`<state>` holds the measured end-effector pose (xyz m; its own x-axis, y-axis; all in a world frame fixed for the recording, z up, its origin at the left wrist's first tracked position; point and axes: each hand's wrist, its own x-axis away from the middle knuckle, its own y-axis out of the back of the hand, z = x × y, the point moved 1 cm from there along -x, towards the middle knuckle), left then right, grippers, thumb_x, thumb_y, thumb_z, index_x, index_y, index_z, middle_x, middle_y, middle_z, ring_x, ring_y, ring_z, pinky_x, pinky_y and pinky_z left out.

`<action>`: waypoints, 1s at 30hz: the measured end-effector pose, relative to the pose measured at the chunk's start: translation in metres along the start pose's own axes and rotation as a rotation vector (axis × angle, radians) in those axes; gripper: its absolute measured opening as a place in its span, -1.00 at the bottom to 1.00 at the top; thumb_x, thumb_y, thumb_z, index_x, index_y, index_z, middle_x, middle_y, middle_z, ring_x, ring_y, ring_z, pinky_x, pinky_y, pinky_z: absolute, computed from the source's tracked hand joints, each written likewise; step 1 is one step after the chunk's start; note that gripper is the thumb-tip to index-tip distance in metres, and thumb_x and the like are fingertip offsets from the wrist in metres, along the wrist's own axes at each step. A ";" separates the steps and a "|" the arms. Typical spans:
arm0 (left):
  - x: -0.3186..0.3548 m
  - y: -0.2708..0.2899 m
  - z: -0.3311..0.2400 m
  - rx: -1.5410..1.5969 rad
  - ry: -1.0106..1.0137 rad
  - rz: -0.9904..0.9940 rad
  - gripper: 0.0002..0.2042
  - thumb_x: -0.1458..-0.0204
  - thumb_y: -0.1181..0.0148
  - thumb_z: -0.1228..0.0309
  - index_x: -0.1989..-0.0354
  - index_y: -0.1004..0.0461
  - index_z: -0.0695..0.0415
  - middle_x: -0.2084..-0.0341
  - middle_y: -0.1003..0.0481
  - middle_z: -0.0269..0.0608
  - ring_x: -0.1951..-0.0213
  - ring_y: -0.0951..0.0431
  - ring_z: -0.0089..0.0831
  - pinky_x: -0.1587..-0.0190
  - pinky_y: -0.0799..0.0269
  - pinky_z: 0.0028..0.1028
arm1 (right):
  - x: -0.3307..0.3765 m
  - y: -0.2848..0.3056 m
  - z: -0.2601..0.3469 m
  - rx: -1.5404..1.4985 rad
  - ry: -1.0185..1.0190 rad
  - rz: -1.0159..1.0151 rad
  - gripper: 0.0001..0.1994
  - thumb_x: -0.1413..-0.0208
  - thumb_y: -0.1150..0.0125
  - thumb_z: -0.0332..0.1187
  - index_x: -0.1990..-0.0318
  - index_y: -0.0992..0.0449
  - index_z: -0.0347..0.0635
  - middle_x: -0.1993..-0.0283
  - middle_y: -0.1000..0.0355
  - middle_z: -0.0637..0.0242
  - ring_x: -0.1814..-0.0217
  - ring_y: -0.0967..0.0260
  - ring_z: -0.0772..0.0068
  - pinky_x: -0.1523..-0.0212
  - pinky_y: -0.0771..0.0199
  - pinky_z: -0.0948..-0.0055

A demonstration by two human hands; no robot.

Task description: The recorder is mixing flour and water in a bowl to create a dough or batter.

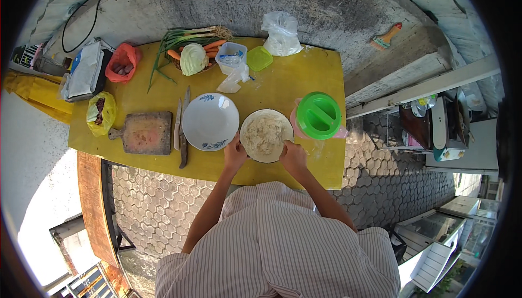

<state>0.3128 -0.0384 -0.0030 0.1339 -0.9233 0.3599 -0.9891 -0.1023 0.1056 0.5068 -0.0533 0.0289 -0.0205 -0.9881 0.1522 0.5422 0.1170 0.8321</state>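
A white bowl with a dark rim (253, 158) stands near the front of the yellow table, filled with a pale, lumpy, dough-like mixture (265, 134). My left hand (235, 155) grips the near left side of its rim, partly hidden behind my knuckles. At the near right side, my right hand (293, 156) is closed on the same rim. Just left of it sits a wide white bowl with blue floral marks (211, 121), which holds nothing. A pink container with a bright green lid (319, 115) stands close on the right.
Two knives (184, 148) lie left of the floral bowl, beside a wooden cutting board (147, 133). Along the back are a cabbage (194, 59), carrots, green onions, a clear plastic tub (231, 58) and a green lid (260, 58). Red (123, 63) and yellow bags (101, 113) sit at left.
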 end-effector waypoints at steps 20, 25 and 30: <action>-0.009 0.004 0.011 -0.081 -0.097 0.150 -0.71 -0.02 0.20 0.66 0.08 -0.36 0.28 0.43 -0.47 -0.23 0.39 -0.52 -0.54 0.46 -0.55 -0.51 | 0.017 0.014 -0.013 0.136 0.072 0.204 -0.90 0.07 -0.06 -0.42 0.46 -0.44 -0.26 0.55 -0.39 -0.07 0.46 -0.40 -0.13 0.42 -0.41 0.02; -0.013 -0.001 0.022 -0.171 -0.221 0.052 -0.75 0.03 0.12 0.66 0.16 -0.39 0.31 0.58 -0.44 -0.19 0.58 -0.44 -0.54 0.52 -0.36 -0.57 | -0.002 -0.020 0.011 -0.076 0.050 -0.020 -0.91 0.07 -0.06 -0.41 0.46 -0.45 -0.22 0.59 -0.39 -0.05 0.49 -0.41 -0.10 0.45 -0.41 0.02; -0.005 -0.001 0.017 0.021 -0.167 0.021 -0.72 0.04 0.14 0.67 0.13 -0.37 0.31 0.62 -0.40 -0.18 0.57 -0.44 -0.54 0.52 -0.35 -0.54 | 0.025 0.003 0.003 0.081 0.055 0.162 -0.89 0.07 -0.06 -0.41 0.50 -0.43 -0.26 0.55 -0.39 -0.08 0.46 -0.40 -0.14 0.42 -0.40 0.01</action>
<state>0.3119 -0.0403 -0.0203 0.1033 -0.9737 0.2029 -0.9929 -0.0887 0.0798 0.5057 -0.0772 0.0371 0.1087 -0.9593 0.2608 0.4656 0.2809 0.8392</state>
